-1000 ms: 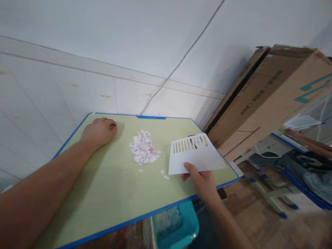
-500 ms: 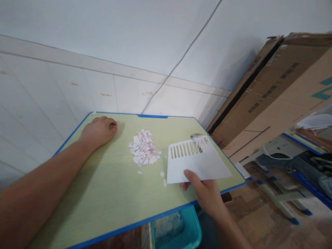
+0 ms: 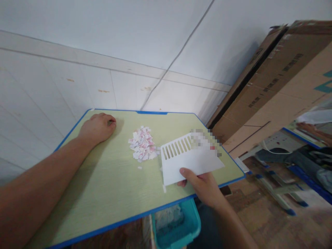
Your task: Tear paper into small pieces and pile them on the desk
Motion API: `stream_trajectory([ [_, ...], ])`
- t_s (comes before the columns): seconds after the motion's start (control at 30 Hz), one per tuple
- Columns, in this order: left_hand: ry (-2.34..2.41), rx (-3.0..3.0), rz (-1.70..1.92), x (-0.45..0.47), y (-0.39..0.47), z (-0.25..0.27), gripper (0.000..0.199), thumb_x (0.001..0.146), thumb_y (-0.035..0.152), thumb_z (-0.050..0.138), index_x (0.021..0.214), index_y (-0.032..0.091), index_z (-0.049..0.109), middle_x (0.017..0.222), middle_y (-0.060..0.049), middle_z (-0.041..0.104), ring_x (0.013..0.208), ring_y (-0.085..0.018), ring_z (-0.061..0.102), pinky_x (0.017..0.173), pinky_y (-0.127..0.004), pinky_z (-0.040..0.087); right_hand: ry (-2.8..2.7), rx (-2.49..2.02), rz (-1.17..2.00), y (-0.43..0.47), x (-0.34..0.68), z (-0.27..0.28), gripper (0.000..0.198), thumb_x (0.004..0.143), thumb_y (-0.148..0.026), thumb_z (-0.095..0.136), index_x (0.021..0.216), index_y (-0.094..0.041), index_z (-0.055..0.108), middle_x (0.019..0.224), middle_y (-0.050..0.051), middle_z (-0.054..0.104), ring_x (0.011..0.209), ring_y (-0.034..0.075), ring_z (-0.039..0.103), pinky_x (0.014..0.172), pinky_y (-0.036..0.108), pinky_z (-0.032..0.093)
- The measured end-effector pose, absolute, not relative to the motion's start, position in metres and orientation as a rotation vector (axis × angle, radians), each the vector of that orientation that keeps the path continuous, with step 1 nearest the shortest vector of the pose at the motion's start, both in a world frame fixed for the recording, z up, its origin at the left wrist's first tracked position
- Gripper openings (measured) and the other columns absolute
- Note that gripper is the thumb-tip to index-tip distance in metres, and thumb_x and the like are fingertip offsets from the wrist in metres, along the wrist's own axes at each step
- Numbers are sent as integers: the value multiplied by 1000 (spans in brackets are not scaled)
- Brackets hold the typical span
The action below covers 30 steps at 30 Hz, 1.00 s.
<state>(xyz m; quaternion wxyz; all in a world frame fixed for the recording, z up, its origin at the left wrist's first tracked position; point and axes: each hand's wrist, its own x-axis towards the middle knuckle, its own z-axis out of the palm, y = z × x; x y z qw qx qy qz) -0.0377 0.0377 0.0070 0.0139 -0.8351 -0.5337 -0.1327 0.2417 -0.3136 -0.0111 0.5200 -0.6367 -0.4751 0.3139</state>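
Note:
My right hand (image 3: 201, 183) grips a flat white slotted card (image 3: 193, 157) by its near edge, thumb on top and fingers beneath. A row of long slots runs along the card's far side; its far right corner is blurred out. The card is tilted over the right part of the desk, its left edge beside a pile of small torn paper scraps (image 3: 142, 144). A few loose scraps lie near the card. My left hand (image 3: 98, 126) rests on the desk's far left, fingers curled in; whatever may be inside them is hidden.
The pale green desk (image 3: 111, 193) has a blue rim and stands against the white wall. A large cardboard box (image 3: 269, 90) leans at the right. Below the near edge is a teal bin (image 3: 190, 221). Another person's arm (image 3: 315, 129) shows at the far right.
The card has moved slightly left and turned in my right hand, closer to the pile. My left hand stays in place on the desk; the view has shifted a little.

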Motion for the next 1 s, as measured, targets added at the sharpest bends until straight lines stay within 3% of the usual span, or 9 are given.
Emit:
stream_trajectory([
  [0.23,-1662,-2616,-470,-37,37,6,56,111,37,45,139,12,86,155,-24,77,150,-44,68,128,-62,58,-998,-1450,948,-318,241,-7,35,89,-56,94,90,-24,78,75,6,85,59,27,81,58,36,68],
  [0.63,-1645,-2621,-455,-41,43,4,60,111,42,42,140,14,86,154,-24,78,147,-44,69,126,-61,60,-962,-1402,1046,-321,245,-8,49,83,-68,100,82,-24,78,69,5,80,56,24,75,57,36,66],
  [0.9,-1641,-2623,-451,-41,42,4,61,109,40,42,141,14,87,152,-25,78,148,-46,70,125,-61,61,-1050,-1412,792,-306,246,-10,43,102,-57,85,76,-25,77,69,8,80,65,25,76,69,37,66],
  [1.0,-1613,-2635,-460,-42,46,2,60,108,41,44,139,13,87,150,-25,79,146,-46,71,125,-61,60,-973,-1436,728,-296,240,-12,37,103,-54,83,80,-25,78,73,7,82,63,24,75,66,37,64],
])
